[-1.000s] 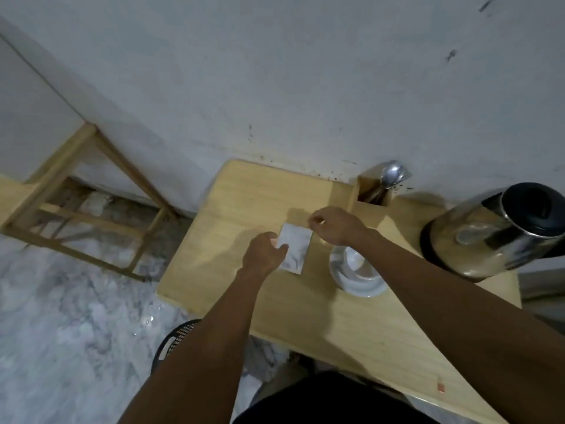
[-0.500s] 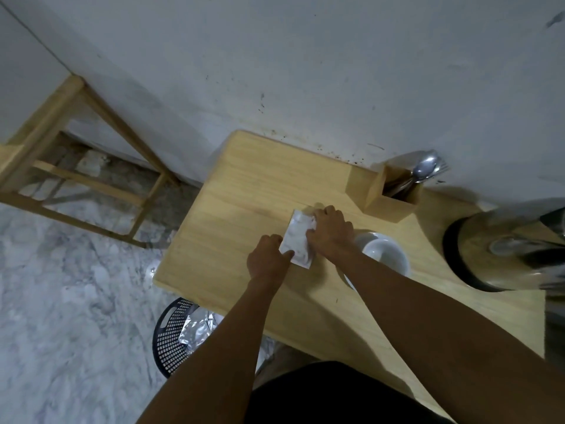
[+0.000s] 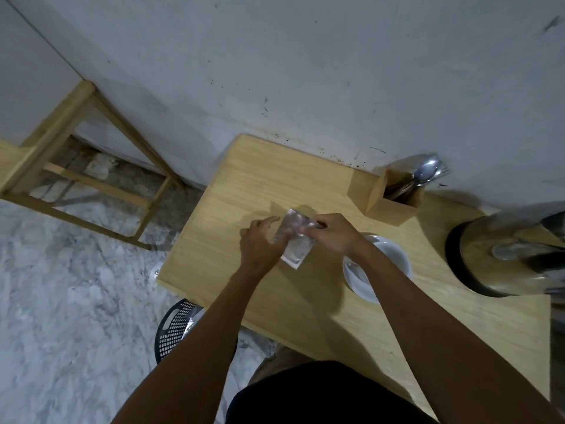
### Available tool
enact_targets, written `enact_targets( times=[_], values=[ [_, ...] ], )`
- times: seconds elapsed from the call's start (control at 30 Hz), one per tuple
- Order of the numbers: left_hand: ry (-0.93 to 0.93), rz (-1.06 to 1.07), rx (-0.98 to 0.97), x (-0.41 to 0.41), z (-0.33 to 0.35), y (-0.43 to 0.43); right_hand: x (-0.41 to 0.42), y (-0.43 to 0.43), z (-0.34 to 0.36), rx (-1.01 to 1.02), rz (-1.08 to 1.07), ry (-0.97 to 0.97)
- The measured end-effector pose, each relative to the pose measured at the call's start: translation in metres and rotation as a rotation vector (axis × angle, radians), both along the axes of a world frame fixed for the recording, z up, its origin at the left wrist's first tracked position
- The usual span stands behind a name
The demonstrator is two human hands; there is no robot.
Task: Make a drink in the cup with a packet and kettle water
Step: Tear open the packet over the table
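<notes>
A small silvery packet (image 3: 295,240) is held above the wooden table (image 3: 260,185), between both hands. My left hand (image 3: 260,246) grips its left side. My right hand (image 3: 333,234) pinches its top right corner with closed fingers. The white cup (image 3: 388,252) stands on a white saucer (image 3: 357,280) just right of the hands, partly hidden by my right forearm. The steel kettle (image 3: 504,255) with a black base stands at the table's right end, blurred.
A wooden holder (image 3: 385,194) with metal spoons (image 3: 428,171) stands against the wall behind the cup. A black mesh basket (image 3: 175,328) sits on the marble floor below the table's near edge. A wooden frame (image 3: 76,166) leans at the left.
The packet has been lifted and turned upright between the hands. My right hand has shifted to its top corner. The view has swung slightly, bringing the kettle further right.
</notes>
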State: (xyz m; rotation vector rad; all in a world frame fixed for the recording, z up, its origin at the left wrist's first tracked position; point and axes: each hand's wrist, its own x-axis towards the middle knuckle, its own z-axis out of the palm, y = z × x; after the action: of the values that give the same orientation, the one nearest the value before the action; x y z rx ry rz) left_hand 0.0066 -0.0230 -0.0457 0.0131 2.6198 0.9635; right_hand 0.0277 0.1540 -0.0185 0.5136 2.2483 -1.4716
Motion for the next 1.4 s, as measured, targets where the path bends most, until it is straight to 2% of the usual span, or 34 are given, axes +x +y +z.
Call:
enact_targets(
  times=[0.13,0.33,0.47,0.57,0.67,0.83,1.03,1.2,1.4],
  values=[
    [-0.177,0.048,0.427,-0.007,0.04,-0.005,0.013,0.003,0.029,-0.127,-0.018,0.02],
    [-0.184,-0.073,0.525,-0.002,0.087,0.002,0.035,0.0,0.067,-0.218,-0.147,0.168],
    [-0.082,-0.191,0.493,0.008,0.108,0.008,0.052,0.0,0.085,-0.178,-0.106,0.223],
    [-0.04,-0.255,0.451,0.014,0.119,0.007,0.055,0.005,0.098,-0.023,-0.143,0.361],
    [-0.008,-0.307,0.487,0.023,0.131,0.008,0.061,0.01,0.116,0.091,-0.056,0.453],
    [0.087,-0.318,0.533,0.037,0.144,0.012,0.069,0.016,0.134,0.142,0.04,0.459],
    [0.161,-0.398,0.469,0.043,0.15,0.011,0.07,0.018,0.155,0.33,0.186,0.496],
    [0.285,-0.383,0.359,0.046,0.153,0.012,0.064,0.022,0.168,0.366,0.242,0.473],
    [0.356,-0.307,0.381,0.049,0.157,0.015,0.06,0.018,0.177,0.474,0.286,0.509]
  ],
)
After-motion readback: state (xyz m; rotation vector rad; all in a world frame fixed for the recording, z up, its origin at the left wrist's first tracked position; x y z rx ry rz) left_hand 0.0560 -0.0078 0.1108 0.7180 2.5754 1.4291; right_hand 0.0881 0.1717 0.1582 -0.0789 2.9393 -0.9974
